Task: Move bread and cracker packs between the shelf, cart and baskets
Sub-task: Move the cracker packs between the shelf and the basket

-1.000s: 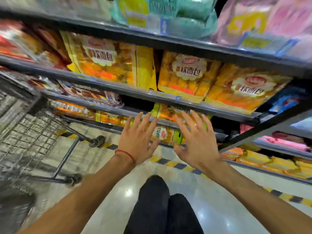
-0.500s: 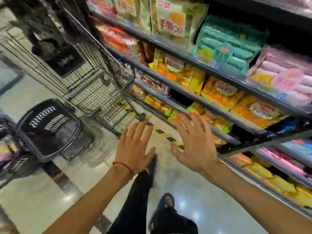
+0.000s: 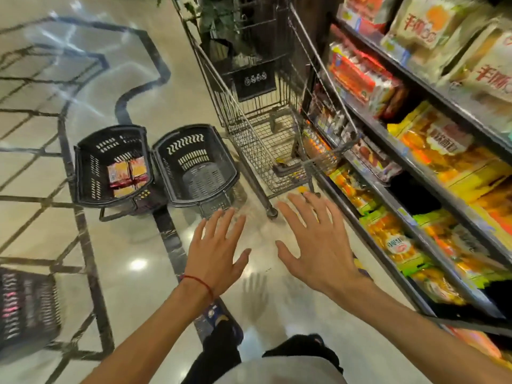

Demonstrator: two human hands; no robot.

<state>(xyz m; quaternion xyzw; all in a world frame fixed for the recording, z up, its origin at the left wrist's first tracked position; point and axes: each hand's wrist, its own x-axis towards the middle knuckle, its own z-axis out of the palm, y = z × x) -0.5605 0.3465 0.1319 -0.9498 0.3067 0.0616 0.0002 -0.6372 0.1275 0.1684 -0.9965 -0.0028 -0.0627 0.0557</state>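
Note:
My left hand (image 3: 216,252) and my right hand (image 3: 315,242) are stretched out over the floor with fingers spread, holding nothing. Ahead stands a wire shopping cart (image 3: 249,128) beside the shelf (image 3: 432,189). Yellow bread packs (image 3: 443,151) and other packs fill the shelf on the right. Two black baskets sit on the floor to the cart's left: the left basket (image 3: 86,167) holds orange cracker packs (image 3: 126,173), the right basket (image 3: 230,167) shows only its bare bottom.
A third dark basket (image 3: 27,309) sits at the lower left edge. The glossy tiled floor (image 3: 138,259) stretches left of the shelf. My legs and a shoe (image 3: 221,322) are below my hands.
My view has swung left from the shelf to the cart and baskets. Both hands stay spread and hold nothing, now over the floor instead of near the bread packs.

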